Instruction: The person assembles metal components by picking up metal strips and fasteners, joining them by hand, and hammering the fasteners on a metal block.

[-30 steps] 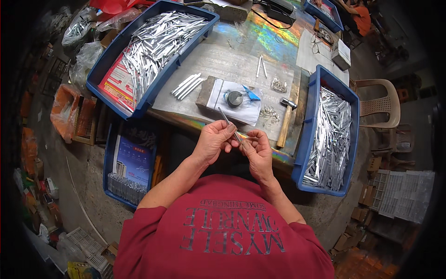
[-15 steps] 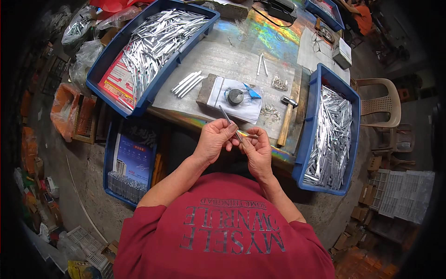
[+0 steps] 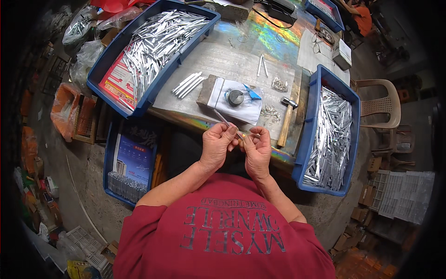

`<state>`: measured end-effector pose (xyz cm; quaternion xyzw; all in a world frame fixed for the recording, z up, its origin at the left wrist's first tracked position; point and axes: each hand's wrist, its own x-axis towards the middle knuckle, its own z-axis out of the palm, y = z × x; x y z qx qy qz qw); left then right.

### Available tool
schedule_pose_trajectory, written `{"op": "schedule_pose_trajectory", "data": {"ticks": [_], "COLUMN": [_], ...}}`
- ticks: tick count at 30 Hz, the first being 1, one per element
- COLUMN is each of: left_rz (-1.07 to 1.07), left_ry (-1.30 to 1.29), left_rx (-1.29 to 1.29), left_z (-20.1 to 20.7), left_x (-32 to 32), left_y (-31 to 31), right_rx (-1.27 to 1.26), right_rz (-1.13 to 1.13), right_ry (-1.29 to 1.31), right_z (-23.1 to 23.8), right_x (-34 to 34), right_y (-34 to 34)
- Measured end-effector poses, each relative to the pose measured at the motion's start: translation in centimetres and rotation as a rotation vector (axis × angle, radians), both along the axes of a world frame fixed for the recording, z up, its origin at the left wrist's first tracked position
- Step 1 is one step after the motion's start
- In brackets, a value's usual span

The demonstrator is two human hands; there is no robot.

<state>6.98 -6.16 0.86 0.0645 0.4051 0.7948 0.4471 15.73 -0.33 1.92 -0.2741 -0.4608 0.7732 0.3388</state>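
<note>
Left hand (image 3: 215, 144): fingers closed on a slim metal rod (image 3: 222, 117), held tilted at the front edge of the surface (image 3: 267, 33). Right hand (image 3: 257, 151): fingertips gathered at the rod's near end; whether they grip it or a small part cannot be told. For steady control, pinch close to that end, align by fingertip only, and keep the far tip off the grey block (image 3: 203, 96).

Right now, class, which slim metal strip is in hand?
The slanting strip pinched in the left hand, its upper end toward the white paper, unlike those lying on the table or heaped in blue trays.
</note>
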Motion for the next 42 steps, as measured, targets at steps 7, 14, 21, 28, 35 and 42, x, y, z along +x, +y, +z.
{"op": "schedule_pose_trajectory", "data": {"ticks": [7, 14, 21, 28, 35, 42], "left_rz": [0.017, -0.009, -0.017, -0.019, -0.009, -0.012], "left_ry": [-0.072, -0.094, -0.063, -0.043, -0.051, -0.046], "left_rx": [0.042, 0.046, 0.041, 0.029, 0.019, 0.020], "left_z": [0.15, 0.25, 0.45, 0.34, 0.47, 0.27], "left_x": [-0.52, -0.56, -0.61, -0.47, -0.55, -0.55], "left_y": [0.12, 0.11, 0.10, 0.11, 0.14, 0.14], "right_rx": [-0.060, -0.041, -0.047, -0.076, -0.054, -0.046], "right_rz": [0.027, 0.041, 0.045, 0.050, 0.036, 0.029], "right_ry": [0.025, 0.020, 0.011, 0.054, 0.042, 0.009], "right_z": [-0.10, -0.43, -0.20, -0.34, -0.41, 0.05], "right_x": [-0.26, -0.09, -0.17, -0.06, 0.03, -0.07], "right_y": [0.19, 0.29, 0.28, 0.32, 0.44, 0.31]}}
